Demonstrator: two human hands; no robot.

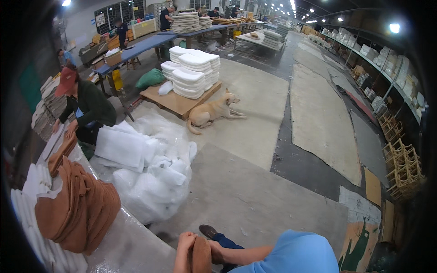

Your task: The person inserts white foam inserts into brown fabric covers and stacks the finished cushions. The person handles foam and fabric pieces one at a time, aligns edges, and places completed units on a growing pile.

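Note:
Low in the head view, my left hand (185, 241) is closed on the upper left edge of a brown fabric cushion cover (202, 255). My right hand (216, 251) grips the same piece from its right side, with the fingers partly hidden behind it. The cover stands on edge between both hands, and its lower part runs out of the picture. Left of my hands, a tall pile of brown fabric covers (79, 209) rests on a pale table (120, 245). Beside that pile, white cushion pads (34, 227) lie stacked along the table's outer side.
Clear plastic bags of white foam (152, 182) sit beyond the table. A co-worker in a red cap (88, 102) leans over the table's far end. A tan dog (216, 110) lies beside a cardboard-topped platform (175, 103) with stacked white cushions (193, 68). Wooden frames (403, 166) stand far right.

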